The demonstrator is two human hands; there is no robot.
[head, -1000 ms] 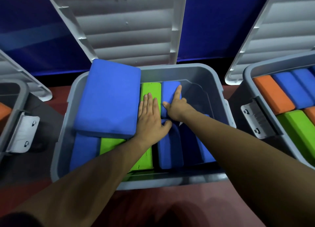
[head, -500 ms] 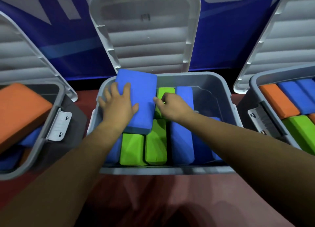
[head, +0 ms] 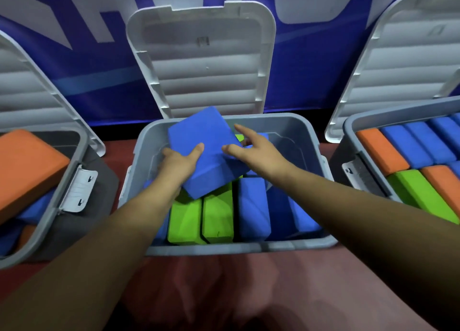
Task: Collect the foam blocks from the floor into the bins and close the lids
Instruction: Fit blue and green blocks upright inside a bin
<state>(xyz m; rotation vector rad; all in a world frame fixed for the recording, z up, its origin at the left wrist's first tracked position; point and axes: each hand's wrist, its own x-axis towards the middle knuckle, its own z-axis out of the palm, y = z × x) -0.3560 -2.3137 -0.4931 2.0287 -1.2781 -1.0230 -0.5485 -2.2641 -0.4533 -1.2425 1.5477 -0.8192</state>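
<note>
1. Lifted and turned, the blue block now tilts over the middle bin.
2. Left hand grips its left edge, thumb on top.
3. Right hand, fingers spread, touches its right side.

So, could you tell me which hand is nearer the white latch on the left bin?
Left. The left hand grips the blue block to the right of the latch; the right hand lies farther right, at the block's other edge.
</note>
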